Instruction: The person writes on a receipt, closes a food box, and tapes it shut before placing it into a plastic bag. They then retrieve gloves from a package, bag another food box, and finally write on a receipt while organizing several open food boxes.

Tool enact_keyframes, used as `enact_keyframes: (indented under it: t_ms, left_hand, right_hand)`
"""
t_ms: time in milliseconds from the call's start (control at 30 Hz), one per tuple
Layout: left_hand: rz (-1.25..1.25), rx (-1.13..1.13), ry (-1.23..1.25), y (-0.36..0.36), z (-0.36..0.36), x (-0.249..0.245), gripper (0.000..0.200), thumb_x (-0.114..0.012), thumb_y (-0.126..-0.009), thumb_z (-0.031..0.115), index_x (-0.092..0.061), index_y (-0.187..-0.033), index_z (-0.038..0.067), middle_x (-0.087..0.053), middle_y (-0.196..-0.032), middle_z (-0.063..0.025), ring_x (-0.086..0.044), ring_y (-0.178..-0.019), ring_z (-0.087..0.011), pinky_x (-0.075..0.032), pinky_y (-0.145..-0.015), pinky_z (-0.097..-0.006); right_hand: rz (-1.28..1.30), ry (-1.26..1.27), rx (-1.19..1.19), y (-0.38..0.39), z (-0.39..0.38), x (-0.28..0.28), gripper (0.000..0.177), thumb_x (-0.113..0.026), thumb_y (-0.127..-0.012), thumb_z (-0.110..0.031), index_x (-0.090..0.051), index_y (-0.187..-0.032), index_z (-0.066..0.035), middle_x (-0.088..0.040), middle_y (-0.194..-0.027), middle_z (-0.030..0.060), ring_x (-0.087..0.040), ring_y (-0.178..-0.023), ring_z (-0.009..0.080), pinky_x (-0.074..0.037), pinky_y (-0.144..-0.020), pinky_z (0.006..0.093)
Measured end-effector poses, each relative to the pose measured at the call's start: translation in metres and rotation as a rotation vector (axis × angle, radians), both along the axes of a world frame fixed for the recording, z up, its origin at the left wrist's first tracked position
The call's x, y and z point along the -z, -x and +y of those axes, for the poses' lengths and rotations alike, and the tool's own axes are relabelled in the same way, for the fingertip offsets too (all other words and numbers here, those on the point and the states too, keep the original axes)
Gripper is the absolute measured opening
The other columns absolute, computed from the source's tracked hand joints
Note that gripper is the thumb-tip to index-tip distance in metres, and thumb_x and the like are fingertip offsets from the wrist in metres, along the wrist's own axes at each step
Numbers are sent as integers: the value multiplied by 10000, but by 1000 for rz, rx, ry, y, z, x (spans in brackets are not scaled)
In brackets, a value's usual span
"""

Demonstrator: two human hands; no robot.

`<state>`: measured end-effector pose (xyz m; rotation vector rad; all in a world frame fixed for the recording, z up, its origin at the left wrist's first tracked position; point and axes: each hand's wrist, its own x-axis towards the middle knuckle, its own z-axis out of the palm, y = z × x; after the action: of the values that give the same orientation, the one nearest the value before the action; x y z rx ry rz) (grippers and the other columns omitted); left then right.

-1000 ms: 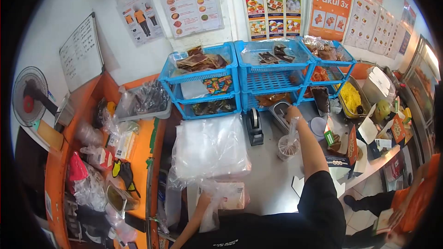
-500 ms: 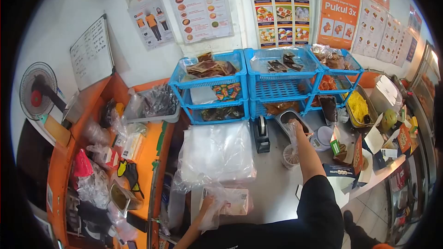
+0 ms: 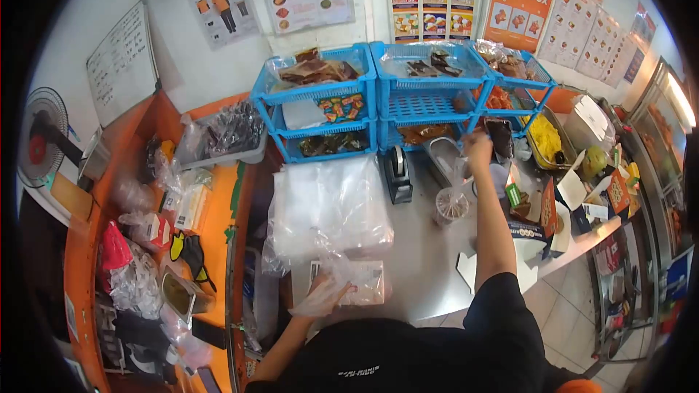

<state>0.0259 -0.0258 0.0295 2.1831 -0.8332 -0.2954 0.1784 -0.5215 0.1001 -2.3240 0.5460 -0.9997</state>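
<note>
My left hand (image 3: 320, 292) is covered by loose clear plastic (image 3: 324, 258), in front of a flat printed box (image 3: 364, 282). The plastic hides how its fingers lie. My right arm stretches forward over the counter, and my right hand (image 3: 478, 150) has its fingers curled beside a metal tray (image 3: 441, 154). What those fingers hold, if anything, is too small to tell. Just below that hand stands a clear plastic cup (image 3: 451, 205). A dark packet (image 3: 499, 137) is close to its right.
A stack of clear plastic bags (image 3: 331, 200) and a tape dispenser (image 3: 398, 176) lie in front of blue baskets (image 3: 429, 105) of packets. To the right are a tray of yellow food (image 3: 545, 138) and open boxes (image 3: 564, 200). An orange shelf (image 3: 218, 240) with bags is left.
My right hand has moved from over the metal tray to its right side. More clear plastic now covers my left hand, which reaches further over the printed box. The view has shifted.
</note>
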Motion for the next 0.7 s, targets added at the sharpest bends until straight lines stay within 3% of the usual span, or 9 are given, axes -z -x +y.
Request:
enact_keyframes:
  t_ms: [33,67,133,200,333,400,533,600,700]
  left_hand:
    - [-49,43,116,-2,1,18,246,-584,-867,244,-647,-962,27,-635,-966,-130,-586,-901,-305,-457,-807,-407]
    - [84,-38,78,-5,1,34,210,-590,-842,194,-649,-947,22,-630,-962,-134,-582,-904,-306,-452,-813,-410]
    - [299,-138,-191,-15,3,49,197,-559,-789,110,-651,-946,32,-599,-1018,-168,-535,-1026,-355,-408,-910,-443]
    - [-331,-60,58,2,13,60,307,-583,-742,78,-623,-1039,14,-566,-1112,-178,-485,-1101,-362,-378,-949,-435]
    - [-282,-212,18,24,-2,-6,435,-558,-734,33,-561,-1169,16,-518,-1222,-166,-434,-1166,-354,-336,-1005,-417]
    - [-324,-249,196,28,-4,-28,537,-526,-721,-10,-482,-1256,2,-465,-1295,-160,-422,-1185,-354,-314,-1034,-411]
    - [-251,-261,208,32,-5,-38,559,-507,-711,-39,-460,-1268,-25,-456,-1308,-167,-407,-1215,-356,-307,-1044,-412]
    - [-280,-168,173,30,-3,-37,593,-513,-709,-26,-429,-1295,-39,-441,-1326,-187,-388,-1246,-352,-307,-1044,-409]
    - [-284,-158,132,28,2,-23,496,-555,-734,29,-503,-1221,-52,-455,-1314,-195,-406,-1234,-348,-324,-1032,-405]
  right_hand:
    - [-220,-29,44,17,14,-29,135,-671,-768,-122,-705,-857,-25,-661,-805,210,-655,-680,314,-513,-641,361]
    - [-578,-78,-71,23,20,-36,94,-652,-793,-49,-686,-836,28,-676,-756,115,-601,-583,178,-467,-568,295]
    - [-563,-456,-243,89,94,-86,126,-649,-836,-51,-660,-933,27,-624,-707,-11,-533,-618,30,-416,-561,185]
    - [-480,-581,-340,128,156,-68,89,-655,-831,-23,-637,-905,23,-634,-729,32,-560,-627,67,-442,-580,198]
    - [-229,-943,-540,174,261,9,73,-646,-824,10,-587,-782,6,-671,-832,119,-611,-686,132,-511,-648,258]
    - [-162,-1090,-567,184,284,43,90,-647,-827,4,-578,-770,2,-671,-819,123,-614,-698,133,-511,-636,261]
    - [-40,-1123,-624,201,304,48,125,-647,-839,-23,-560,-752,-2,-669,-783,117,-606,-663,122,-500,-624,258]
    - [-122,-1079,-603,195,296,40,80,-682,-814,-30,-624,-790,19,-656,-730,54,-566,-626,78,-457,-591,224]
    - [69,-617,-651,188,284,15,115,-695,-790,-60,-698,-867,25,-644,-694,64,-536,-595,79,-430,-558,245]
